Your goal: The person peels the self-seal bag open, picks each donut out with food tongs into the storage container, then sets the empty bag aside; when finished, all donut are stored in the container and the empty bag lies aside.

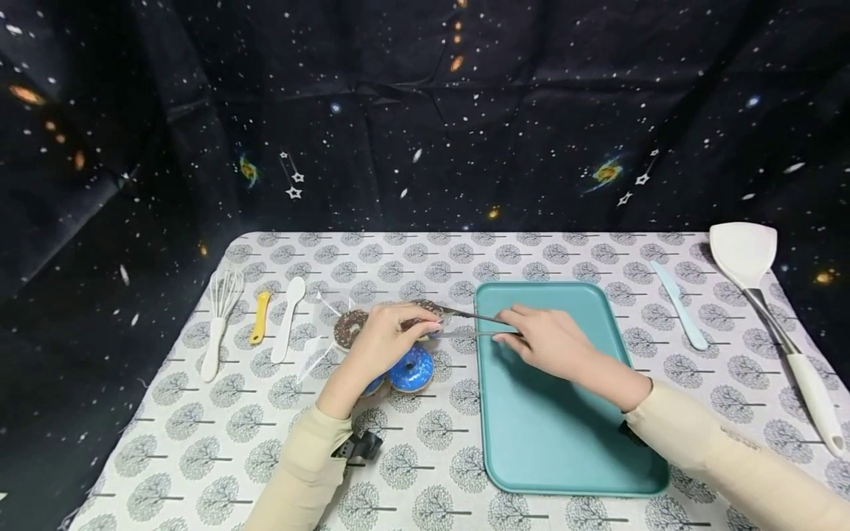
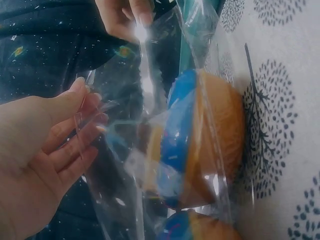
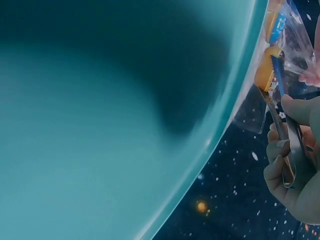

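My left hand [image 1: 381,339] pinches the edge of a clear plastic bag [image 2: 117,200] between thumb and fingertips, holding that side up. Inside the bag lie several toy donuts, among them a blue-topped donut [image 1: 410,371] and a brown-topped donut [image 1: 348,327]. In my right hand [image 1: 551,341] is a pair of metal tongs [image 3: 294,150], gripped over the tray with the tips pointing left. The tongs' two arms are spread apart. In the right wrist view their tips reach a donut [image 3: 266,70] at the bag; my left hand partly covers the donuts in the head view.
A teal tray [image 1: 531,457] lies under my right hand. To the left are a whisk [image 1: 220,317], a small yellow utensil [image 1: 260,317] and a white spoon [image 1: 288,318]. A light blue knife [image 1: 679,304] and a white spatula [image 1: 744,251] lie to the right on the patterned cloth.
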`<state>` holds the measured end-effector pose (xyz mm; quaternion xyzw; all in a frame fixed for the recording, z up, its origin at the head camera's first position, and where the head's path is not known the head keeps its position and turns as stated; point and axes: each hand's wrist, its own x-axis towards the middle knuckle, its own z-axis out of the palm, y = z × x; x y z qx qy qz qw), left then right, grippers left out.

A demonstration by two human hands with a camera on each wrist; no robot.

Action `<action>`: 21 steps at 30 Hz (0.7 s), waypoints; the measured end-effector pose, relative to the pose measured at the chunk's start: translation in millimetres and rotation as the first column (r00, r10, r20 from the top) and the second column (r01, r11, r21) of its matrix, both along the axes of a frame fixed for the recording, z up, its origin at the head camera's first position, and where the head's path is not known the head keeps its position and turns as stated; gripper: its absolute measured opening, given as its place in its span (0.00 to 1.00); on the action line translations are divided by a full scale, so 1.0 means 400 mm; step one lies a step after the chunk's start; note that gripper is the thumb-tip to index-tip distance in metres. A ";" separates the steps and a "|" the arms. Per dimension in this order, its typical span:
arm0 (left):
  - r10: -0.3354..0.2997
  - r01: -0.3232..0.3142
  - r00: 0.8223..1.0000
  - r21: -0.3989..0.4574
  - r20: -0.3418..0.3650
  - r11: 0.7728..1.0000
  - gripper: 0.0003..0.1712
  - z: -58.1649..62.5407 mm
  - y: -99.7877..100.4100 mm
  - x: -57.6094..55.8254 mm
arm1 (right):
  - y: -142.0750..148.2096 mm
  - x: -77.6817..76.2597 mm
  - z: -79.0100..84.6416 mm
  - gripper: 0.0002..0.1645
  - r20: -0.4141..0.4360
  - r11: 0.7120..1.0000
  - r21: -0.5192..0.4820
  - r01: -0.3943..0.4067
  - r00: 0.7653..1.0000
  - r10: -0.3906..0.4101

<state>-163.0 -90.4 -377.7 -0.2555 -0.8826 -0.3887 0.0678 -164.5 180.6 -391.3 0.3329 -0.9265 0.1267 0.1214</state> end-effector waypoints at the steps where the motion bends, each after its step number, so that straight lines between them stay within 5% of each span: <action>1: -0.001 0.001 1.000 -0.002 -0.005 1.000 0.07 -0.001 0.000 0.000 | 0.009 0.005 0.001 0.12 0.001 1.000 -0.004 0.007 1.000 -0.007; 15: 0.015 -0.015 1.000 -0.024 0.018 1.000 0.07 -0.001 0.000 -0.001 | 0.175 0.077 0.016 0.16 -0.077 0.995 -0.003 0.101 0.992 -0.101; 21: 0.006 -0.006 1.000 -0.022 0.002 1.000 0.08 0.000 0.000 -0.002 | 0.233 0.092 0.020 0.19 -0.039 0.982 -0.024 0.190 0.981 -0.191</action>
